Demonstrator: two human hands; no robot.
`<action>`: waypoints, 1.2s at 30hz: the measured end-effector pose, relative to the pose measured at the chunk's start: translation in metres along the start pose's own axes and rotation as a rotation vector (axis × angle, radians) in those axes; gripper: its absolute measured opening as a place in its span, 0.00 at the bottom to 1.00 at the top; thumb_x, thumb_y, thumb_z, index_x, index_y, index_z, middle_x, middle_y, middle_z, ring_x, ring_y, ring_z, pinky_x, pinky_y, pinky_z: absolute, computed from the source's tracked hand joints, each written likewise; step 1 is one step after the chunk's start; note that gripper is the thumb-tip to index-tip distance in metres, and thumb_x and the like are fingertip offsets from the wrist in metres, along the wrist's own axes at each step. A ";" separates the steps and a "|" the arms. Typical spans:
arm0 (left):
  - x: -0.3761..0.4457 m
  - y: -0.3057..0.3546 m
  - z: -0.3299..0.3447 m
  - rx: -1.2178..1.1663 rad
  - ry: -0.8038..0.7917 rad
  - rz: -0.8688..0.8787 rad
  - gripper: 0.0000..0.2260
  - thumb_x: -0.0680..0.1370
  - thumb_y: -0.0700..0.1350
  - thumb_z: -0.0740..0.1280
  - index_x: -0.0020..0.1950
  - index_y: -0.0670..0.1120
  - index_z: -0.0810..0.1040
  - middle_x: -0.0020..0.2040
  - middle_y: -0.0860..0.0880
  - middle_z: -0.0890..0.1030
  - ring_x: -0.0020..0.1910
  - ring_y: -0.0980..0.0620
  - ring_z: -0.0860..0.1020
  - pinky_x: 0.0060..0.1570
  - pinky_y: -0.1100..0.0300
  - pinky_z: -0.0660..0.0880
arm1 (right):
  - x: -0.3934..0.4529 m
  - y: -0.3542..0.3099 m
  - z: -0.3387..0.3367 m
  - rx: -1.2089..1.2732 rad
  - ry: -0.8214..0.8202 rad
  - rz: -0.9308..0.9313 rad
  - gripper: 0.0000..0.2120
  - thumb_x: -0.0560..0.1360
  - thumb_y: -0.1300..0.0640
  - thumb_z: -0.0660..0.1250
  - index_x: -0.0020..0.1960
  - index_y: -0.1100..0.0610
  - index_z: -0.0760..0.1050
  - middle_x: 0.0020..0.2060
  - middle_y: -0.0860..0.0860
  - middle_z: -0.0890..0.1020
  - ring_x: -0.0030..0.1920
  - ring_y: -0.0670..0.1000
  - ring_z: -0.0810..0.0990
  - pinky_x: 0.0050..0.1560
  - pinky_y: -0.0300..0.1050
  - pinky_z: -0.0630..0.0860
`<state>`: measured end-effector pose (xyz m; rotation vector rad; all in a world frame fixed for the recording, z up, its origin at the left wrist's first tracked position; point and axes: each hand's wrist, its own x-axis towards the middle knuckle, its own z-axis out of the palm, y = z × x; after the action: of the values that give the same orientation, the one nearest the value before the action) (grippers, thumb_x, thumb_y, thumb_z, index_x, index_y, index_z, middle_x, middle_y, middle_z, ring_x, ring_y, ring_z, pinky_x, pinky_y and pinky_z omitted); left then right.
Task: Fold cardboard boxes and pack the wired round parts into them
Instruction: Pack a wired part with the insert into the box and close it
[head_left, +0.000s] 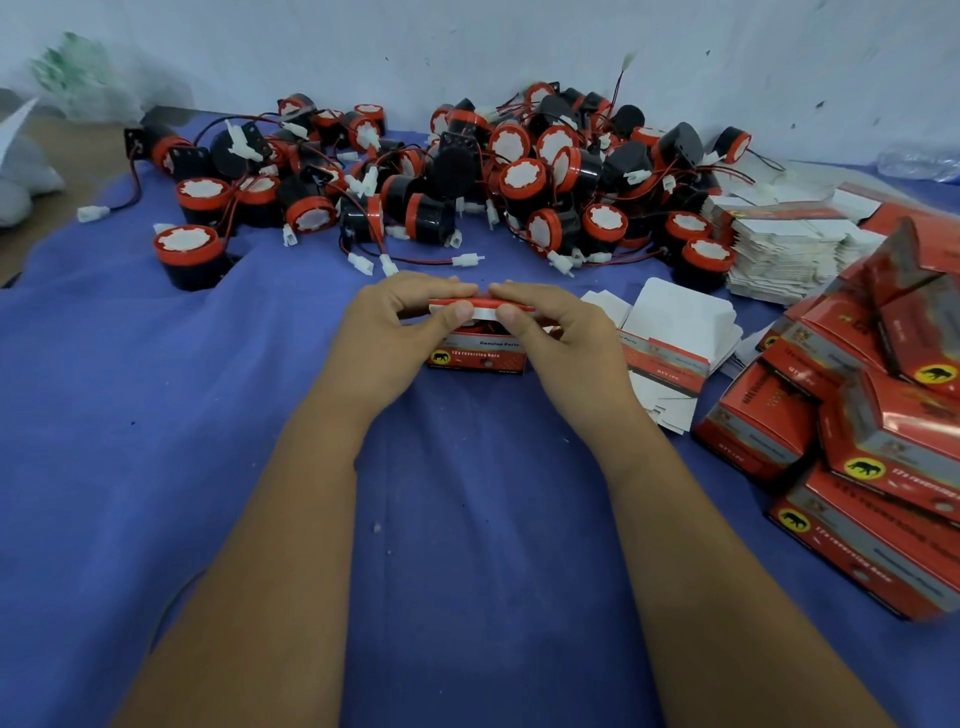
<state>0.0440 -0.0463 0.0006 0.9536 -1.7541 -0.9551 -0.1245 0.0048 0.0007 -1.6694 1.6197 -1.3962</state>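
A small red cardboard box (478, 356) stands on the blue cloth (156, 415) at the middle. My left hand (395, 332) and my right hand (561, 338) both pinch its top flap (485, 306), thumbs on the white inner edge, fingers curled over the red lid. A dark round part shows inside the box below the flap. Behind lies a big heap of black-and-red round parts (467, 171) with red and black wires and white plugs.
An unfolded box (670, 348) lies just right of my right hand. A stack of flat white box blanks (789, 249) sits at the back right. Several packed red boxes (883, 441) are piled at the right edge. A wall rises behind the heap.
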 end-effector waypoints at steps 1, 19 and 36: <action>0.000 0.000 -0.001 -0.007 -0.017 -0.009 0.09 0.78 0.44 0.70 0.56 0.55 0.81 0.59 0.52 0.80 0.59 0.60 0.77 0.58 0.67 0.74 | 0.000 0.000 0.000 -0.002 -0.008 -0.003 0.11 0.78 0.54 0.67 0.60 0.48 0.80 0.57 0.40 0.78 0.60 0.39 0.75 0.62 0.40 0.73; -0.002 0.011 0.027 0.019 0.146 -0.134 0.10 0.82 0.45 0.64 0.59 0.49 0.83 0.70 0.55 0.75 0.62 0.62 0.73 0.59 0.67 0.71 | -0.004 -0.006 0.008 -0.444 0.180 -0.307 0.06 0.69 0.60 0.75 0.44 0.61 0.83 0.40 0.55 0.78 0.44 0.56 0.75 0.45 0.55 0.73; 0.007 0.010 0.021 -0.370 0.183 -0.347 0.21 0.80 0.34 0.63 0.68 0.53 0.76 0.59 0.57 0.79 0.53 0.65 0.77 0.45 0.73 0.74 | -0.009 -0.008 0.010 -0.474 0.177 -0.291 0.04 0.71 0.60 0.74 0.44 0.60 0.83 0.40 0.55 0.77 0.44 0.56 0.74 0.44 0.53 0.73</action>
<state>0.0205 -0.0440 0.0052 1.0784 -1.2241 -1.3134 -0.1105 0.0115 -0.0001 -2.1731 1.9880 -1.3993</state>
